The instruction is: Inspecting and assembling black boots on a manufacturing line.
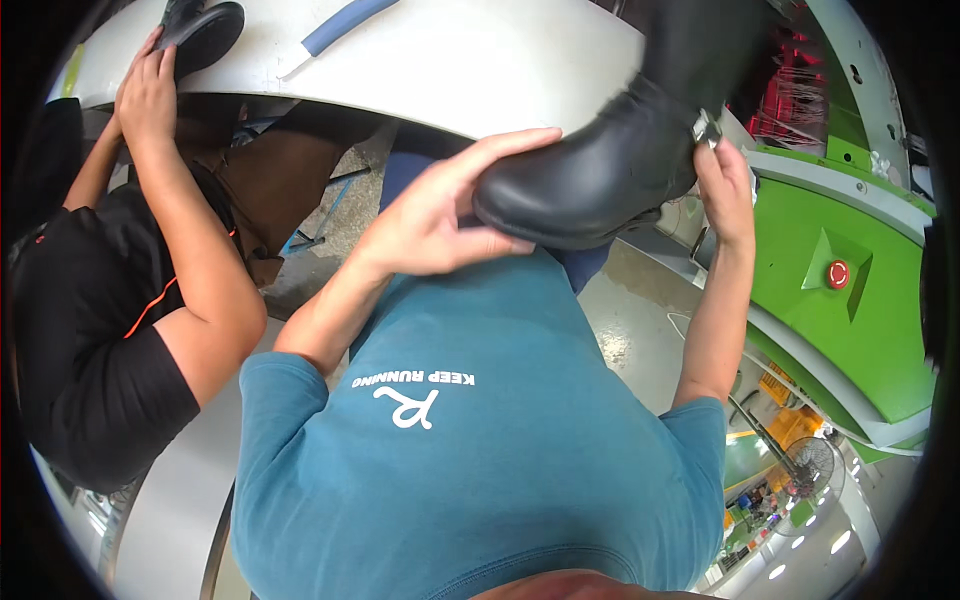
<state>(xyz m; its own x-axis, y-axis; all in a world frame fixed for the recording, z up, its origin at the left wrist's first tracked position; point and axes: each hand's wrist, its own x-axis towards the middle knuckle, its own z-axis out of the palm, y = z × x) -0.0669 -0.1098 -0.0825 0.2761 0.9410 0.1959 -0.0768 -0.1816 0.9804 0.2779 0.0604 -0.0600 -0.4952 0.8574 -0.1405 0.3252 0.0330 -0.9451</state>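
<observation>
At the far left a co-worker in a black shirt reaches up with one hand (pixel 148 95) to a second black boot (pixel 205 30) that stands on the pale curved surface (pixel 470 70), just beside a blue strip (pixel 345 25) that lies on it.

Toward the middle, the person's left hand (pixel 440 215) cups the toe of a black boot (pixel 600 165), which is held up in the air in front of the teal shirt, clear of the surface. The left fingers (pixel 500 150) are spread apart and laid flat along the top and side of the toe cap, with the thumb pressed under the sole edge, so this is a cradle and not a clamp. The boot's glossy upper looks slick, and its tall shaft rises out of the top of the view, so the weight probably sits high and toward the heel. If the flat left hold slides on that smooth toe, the boot could roll or tip away from the body.

Further right, the right hand (pixel 725 190) closes on the heel end, and its fingers (pixel 730 160) are pinched together by a small metal fitting (pixel 708 128) at the back of the boot. That pinch seems narrow, and a tug on the fitting could twist the boot out of the left palm or nip a fingertip. Beyond it stands a green machine housing (pixel 860 330) with a red button (pixel 838 273), near enough that a swinging heel might knock it.
</observation>
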